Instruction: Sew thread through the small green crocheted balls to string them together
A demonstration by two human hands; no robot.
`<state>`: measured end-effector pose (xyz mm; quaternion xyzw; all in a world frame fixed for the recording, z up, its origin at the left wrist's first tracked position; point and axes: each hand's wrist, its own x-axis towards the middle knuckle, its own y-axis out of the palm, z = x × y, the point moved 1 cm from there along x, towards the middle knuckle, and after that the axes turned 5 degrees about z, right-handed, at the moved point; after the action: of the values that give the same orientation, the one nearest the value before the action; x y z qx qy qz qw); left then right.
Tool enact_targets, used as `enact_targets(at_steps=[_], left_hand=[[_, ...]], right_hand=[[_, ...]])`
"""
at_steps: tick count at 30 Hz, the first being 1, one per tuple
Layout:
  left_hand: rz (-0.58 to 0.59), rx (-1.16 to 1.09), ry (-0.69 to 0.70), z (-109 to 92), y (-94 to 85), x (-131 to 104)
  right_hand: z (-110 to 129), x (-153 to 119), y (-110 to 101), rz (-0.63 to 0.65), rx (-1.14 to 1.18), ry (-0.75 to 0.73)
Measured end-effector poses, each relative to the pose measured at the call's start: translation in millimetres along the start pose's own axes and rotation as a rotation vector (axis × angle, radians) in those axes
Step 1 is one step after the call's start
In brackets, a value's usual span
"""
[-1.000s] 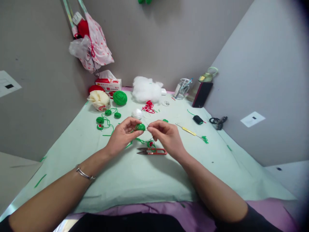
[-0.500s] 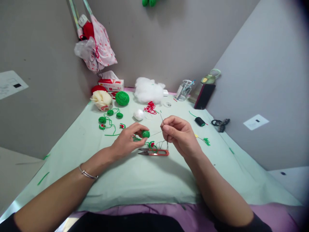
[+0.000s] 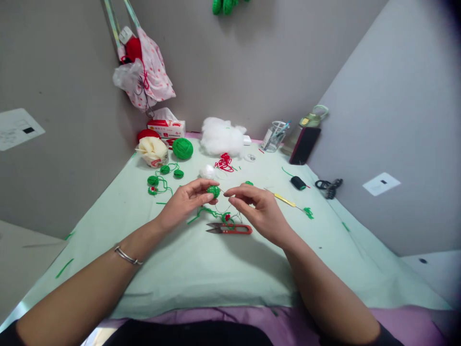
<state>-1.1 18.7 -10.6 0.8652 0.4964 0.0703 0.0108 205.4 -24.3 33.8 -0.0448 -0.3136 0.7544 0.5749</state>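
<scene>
My left hand (image 3: 192,199) pinches a small green crocheted ball (image 3: 213,191) between thumb and fingers. At its right side, my right hand (image 3: 257,204) is closed on a thin needle (image 3: 222,191), whose tip meets or nearly meets the ball. Dark thread hangs in a loose loop below the fingers. Under the hands lie a small green and red crocheted piece (image 3: 226,217) with green yarn tails and orange-handled thread snips (image 3: 230,229). A yellow-handled crochet hook (image 3: 285,199) rests to the right of my right hand.
Several small green crocheted balls (image 3: 152,180) lie at left, near a green yarn ball (image 3: 182,149). White stuffing (image 3: 222,137), red yarn scraps (image 3: 224,163) and a glass of pens (image 3: 276,136) stand farther back. A phone (image 3: 305,145) leans against a bottle at right, behind a black thread spool (image 3: 298,182).
My right hand has moved down and left, bringing the needle from upright to the ball's side. My left hand has shifted slightly up and left with the ball.
</scene>
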Motion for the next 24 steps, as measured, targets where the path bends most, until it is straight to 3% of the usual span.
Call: enact_targets(at_steps=[7, 24], left_hand=[[-0.015, -0.013, 0.008, -1.8, 0.9, -1.2], [-0.050, 0.011, 0.043, -1.4, 2.6, -1.3]], right_hand=[[-8.9, -1.1, 5.8, 0.016, -0.137, -0.014], [-8.7, -1.0, 11.7, 0.057, -0.067, 0.095]])
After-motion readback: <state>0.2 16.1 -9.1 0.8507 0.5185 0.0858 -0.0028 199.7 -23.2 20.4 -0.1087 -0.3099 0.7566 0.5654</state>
